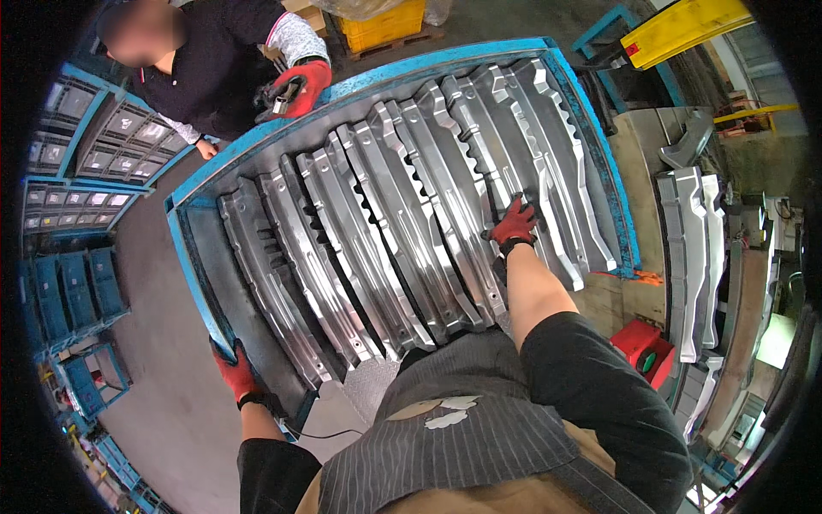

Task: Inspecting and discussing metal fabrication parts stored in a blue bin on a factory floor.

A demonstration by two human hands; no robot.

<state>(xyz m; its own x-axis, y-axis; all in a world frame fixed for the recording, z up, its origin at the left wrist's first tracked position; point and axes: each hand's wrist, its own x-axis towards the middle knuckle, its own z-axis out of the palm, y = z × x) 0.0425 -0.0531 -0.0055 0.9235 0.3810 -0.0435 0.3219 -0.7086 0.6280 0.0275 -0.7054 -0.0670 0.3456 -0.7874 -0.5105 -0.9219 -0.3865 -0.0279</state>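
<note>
Pressed metal panels (402, 231) (upright) in blue rack (193, 257)

Pretty bright, even overhead light, with glare streaks along the metal panels (402, 231). Shadows are soft. Heavy fisheye bend toward the rim, black corners all round. Centre's sharp, edges go a bit mushy.

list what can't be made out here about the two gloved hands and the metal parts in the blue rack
- Left hand, head view: it sits at the blue rack corner; whether it grips the frame cannot be told.
- Right hand: palm faces down on the pressed metal parts, so any grip is hidden.
- Lower ends of the parts: covered by the person's own apron.
- Co-worker's gloved hand: the object it holds is too small to identify.
</note>
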